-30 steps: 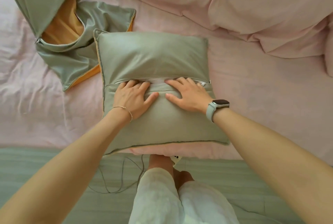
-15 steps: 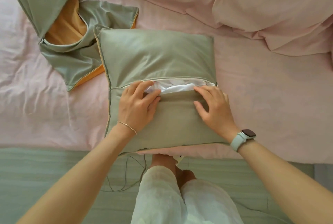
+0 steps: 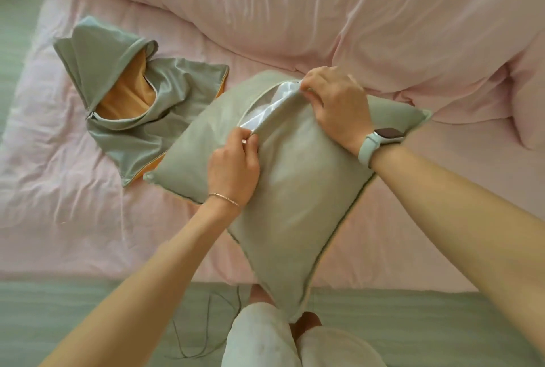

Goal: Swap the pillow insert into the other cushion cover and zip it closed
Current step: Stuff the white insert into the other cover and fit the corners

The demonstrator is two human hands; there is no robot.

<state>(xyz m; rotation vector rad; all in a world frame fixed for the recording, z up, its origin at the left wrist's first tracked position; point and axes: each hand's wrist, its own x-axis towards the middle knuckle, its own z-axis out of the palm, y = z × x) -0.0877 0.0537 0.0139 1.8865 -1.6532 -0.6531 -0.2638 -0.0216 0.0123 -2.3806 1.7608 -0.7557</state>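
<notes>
While the stuffed sage-green square cushion cover (image 3: pixel 295 189) lies tilted on the pink bedsheet (image 3: pixel 73 204), its zip gapes over the white pillow insert (image 3: pixel 265 110). Left hand (image 3: pixel 233 166) pinches the opening's seven-o'clock end; right hand (image 3: pixel 336 104) grips the one-o'clock end. Empty green-and-orange cover (image 3: pixel 126 101) sits at ten o'clock.

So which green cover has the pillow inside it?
The puffy cushion cover under both hands, with the white insert peeking from its open zip. The other green cover lies flat and crumpled to its left, showing orange lining.

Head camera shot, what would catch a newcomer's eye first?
The green cushion at centre, its zip gaping on the white insert; the left hand pinches the lower end, the right hand grips the upper. To the left on the pink bed lies an empty green cover with orange lining.
</notes>
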